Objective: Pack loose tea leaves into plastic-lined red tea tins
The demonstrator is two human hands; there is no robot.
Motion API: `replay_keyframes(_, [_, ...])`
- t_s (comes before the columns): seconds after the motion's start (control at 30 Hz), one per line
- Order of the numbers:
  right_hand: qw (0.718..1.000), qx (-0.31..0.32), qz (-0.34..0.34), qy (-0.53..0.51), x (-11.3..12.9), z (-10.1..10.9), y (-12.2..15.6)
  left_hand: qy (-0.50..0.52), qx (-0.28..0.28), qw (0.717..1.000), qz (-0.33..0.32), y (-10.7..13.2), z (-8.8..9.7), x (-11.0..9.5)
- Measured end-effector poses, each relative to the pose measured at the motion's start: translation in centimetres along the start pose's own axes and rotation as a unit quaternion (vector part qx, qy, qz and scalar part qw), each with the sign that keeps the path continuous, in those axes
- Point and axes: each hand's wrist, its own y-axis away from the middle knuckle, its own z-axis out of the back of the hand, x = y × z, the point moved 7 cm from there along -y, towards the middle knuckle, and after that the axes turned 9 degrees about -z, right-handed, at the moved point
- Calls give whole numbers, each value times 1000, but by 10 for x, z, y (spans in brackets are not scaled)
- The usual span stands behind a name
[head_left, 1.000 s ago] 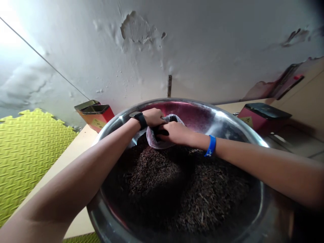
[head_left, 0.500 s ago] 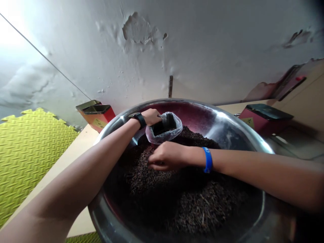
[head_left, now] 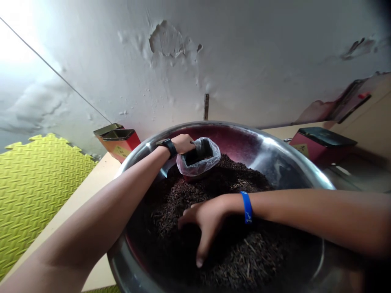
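The right hand [head_left: 204, 217] is open low in the middle of the frame, fingers spread and curved, with the fingertips pressed into a heap of dark loose tea [head_left: 232, 179]; it holds nothing that can be seen. The left hand [head_left: 182, 143] curls over the edge of a clear plastic bag [head_left: 198, 159] and grips it. The bag stands open near the frame's center, its base resting on the tea, with dark contents inside. The tea fills a large stainless steel basin [head_left: 269, 158] on a pale surface [head_left: 97, 179]. A red tin [head_left: 120, 145] stands just beyond the basin at its upper left, and another red tin [head_left: 320, 142] at its upper right. A yellow-green foam mat [head_left: 39, 195] lies at the left, below a peeling white wall [head_left: 244, 69].
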Motion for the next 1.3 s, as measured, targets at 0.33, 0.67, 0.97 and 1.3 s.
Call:
replay_keyframes(0.33, [998,-34,57,24,12,8,8,-14,-9,1000,-6,-5,-2,4])
replay_keyframes(0.67, [904,-425,29,-23,-5,114,66,-53,8,998,-45,-1,3,-14])
replay_keyframes(0.97, [875,-451,-117,132,-45,120,62,-43,7,996,-75,1,4,-26])
replay_keyframes(1.3, [878,-447,-108,134,-44,117,59,-39,11,997,-59,0,3,-24])
